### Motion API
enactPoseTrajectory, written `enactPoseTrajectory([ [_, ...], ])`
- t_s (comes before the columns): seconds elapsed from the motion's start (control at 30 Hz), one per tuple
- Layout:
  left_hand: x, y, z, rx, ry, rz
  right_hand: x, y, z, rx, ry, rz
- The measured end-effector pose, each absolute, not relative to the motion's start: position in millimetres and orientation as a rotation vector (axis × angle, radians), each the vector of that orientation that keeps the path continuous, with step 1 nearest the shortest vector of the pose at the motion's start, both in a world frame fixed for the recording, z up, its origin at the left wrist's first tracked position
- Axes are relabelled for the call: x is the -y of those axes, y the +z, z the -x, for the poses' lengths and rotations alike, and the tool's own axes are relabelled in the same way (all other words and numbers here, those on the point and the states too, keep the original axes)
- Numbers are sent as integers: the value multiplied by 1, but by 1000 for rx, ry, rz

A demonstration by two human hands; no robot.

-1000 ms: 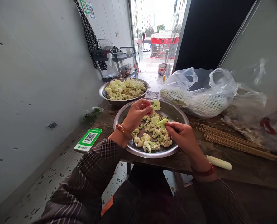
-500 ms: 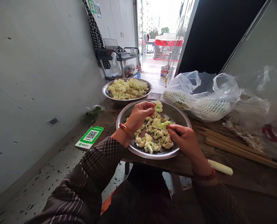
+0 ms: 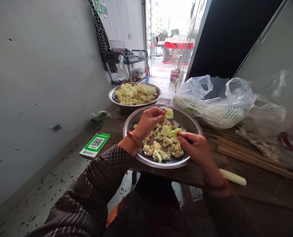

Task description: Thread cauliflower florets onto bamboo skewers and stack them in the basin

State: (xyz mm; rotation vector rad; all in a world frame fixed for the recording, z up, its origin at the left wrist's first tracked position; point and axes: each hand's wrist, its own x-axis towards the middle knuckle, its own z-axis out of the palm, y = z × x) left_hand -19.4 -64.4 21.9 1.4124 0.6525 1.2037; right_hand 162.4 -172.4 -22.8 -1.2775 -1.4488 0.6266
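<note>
My left hand (image 3: 150,121) pinches a cauliflower floret (image 3: 169,113) by its stem, above the far part of a wide steel basin (image 3: 195,127). Lower and to the right, my right hand (image 3: 194,144) has thumb and fingers closed on a second floret (image 3: 173,132), its green stem turned toward the fingertips. A thin stick-like line shows between the two florets, but where its ends go I cannot make out. Several loose cauliflower pieces (image 3: 161,155) lie in the basin beneath both hands.
Behind stands another steel bowl (image 3: 111,95) heaped with cauliflower and thin sticks. Bamboo skewers (image 3: 250,154) and a pale knife handle (image 3: 233,177) lie at right, near plastic bags (image 3: 218,112) holding netted produce. A green QR-code card (image 3: 94,145) sits on the table's left edge, beside the wall.
Very little differs. My left hand and its floret have shifted slightly to the right; my right hand stays almost still, holding the same floret.
</note>
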Motion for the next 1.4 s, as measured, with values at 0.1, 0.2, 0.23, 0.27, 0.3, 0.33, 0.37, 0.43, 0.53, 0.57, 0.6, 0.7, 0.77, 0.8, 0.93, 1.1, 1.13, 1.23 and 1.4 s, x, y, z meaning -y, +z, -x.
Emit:
enactPoseTrajectory([
  [0.1, 66, 24, 19, -678, 1225, -1449, 174, -21, -162, 1424, 646, 1281],
  [0.2, 68, 26, 19, -695, 1246, -1445, 174, -20, -161, 1420, 642, 1282],
  [0.23, 68, 27, 19, -702, 1249, -1444, 174, -19, -161, 1426, 634, 1282],
  [0.27, 69, 28, 19, -709, 1249, -1445, 174, -20, -161, 1433, 624, 1280],
  [0.3, 69, 29, 19, -718, 1248, -1449, 174, -20, -161, 1437, 614, 1277],
  [0.33, 69, 29, 18, -730, 1246, -1457, 174, -20, -161, 1437, 605, 1273],
  [0.37, 70, 30, 18, -741, 1243, -1467, 173, -20, -161, 1436, 599, 1268],
  [0.43, 70, 30, 18, -753, 1232, -1492, 173, -21, -162, 1435, 590, 1259],
  [0.53, 69, 30, 19, -740, 1198, -1524, 174, -20, -162, 1454, 570, 1259],
  [0.57, 69, 30, 20, -731, 1185, -1530, 175, -20, -162, 1457, 567, 1261],
  [0.6, 68, 30, 21, -726, 1172, -1536, 175, -19, -162, 1455, 568, 1263],
  [0.7, 66, 29, 22, -731, 1160, -1581, 176, -19, -161, 1421, 598, 1265],
  [0.77, 65, 28, 22, -749, 1171, -1628, 177, -19, -161, 1402, 614, 1266],
  [0.8, 65, 28, 22, -753, 1175, -1646, 176, -20, -161, 1399, 615, 1266],
  [0.93, 66, 28, 22, -734, 1157, -1652, 176, -20, -161, 1408, 582, 1266],
  [1.1, 65, 28, 22, -744, 1123, -1636, 176, -20, -161, 1411, 558, 1270],
  [1.13, 65, 27, 22, -743, 1122, -1639, 177, -20, -161, 1416, 555, 1270],
  [1.23, 66, 25, 18, -714, 1093, -1684, 176, -20, -161, 1429, 540, 1271],
  [1.4, 74, 24, 13, -622, 994, -1753, 172, -17, -160, 1406, 511, 1279],
])
